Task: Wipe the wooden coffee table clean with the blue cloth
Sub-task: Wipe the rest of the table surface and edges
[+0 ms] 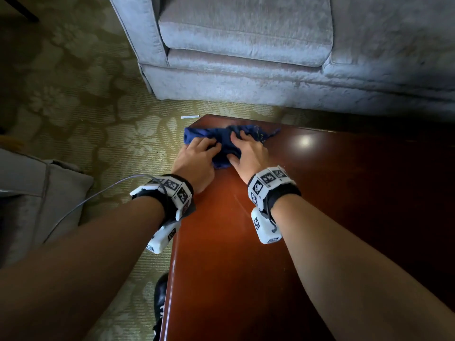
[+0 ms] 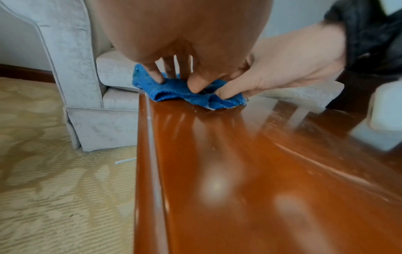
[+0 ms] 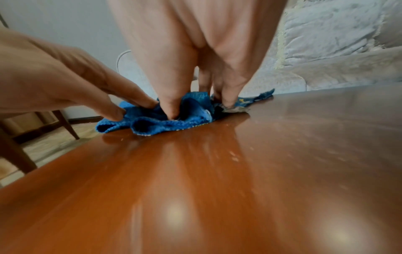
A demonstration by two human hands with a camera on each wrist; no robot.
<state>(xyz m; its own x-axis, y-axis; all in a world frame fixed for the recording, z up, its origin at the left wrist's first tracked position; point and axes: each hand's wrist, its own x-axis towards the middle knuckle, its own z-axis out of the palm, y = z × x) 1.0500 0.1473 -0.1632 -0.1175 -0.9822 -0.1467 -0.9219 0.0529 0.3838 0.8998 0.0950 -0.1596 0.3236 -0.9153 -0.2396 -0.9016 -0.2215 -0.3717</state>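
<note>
The blue cloth (image 1: 204,134) lies bunched at the far left corner of the glossy wooden coffee table (image 1: 246,254), its left end just over the table's edge. My left hand (image 1: 197,156) grips the cloth's left part with bent fingers. My right hand (image 1: 248,151) holds the right part, thumb and fingers dug into the folds. In the left wrist view the left hand (image 2: 178,75) and the right hand (image 2: 272,68) press the cloth (image 2: 174,91) onto the table (image 2: 239,171). The right wrist view shows the right hand (image 3: 202,89) with its thumb sunk in the cloth (image 3: 152,125).
A grey sofa (image 1: 246,45) stands just beyond the table's far edge. Patterned carpet (image 1: 73,107) lies to the left, with a small white strip (image 1: 189,117) on it. A grey cushion (image 1: 29,193) sits at the left and a black shoe (image 1: 161,291) by the table's side.
</note>
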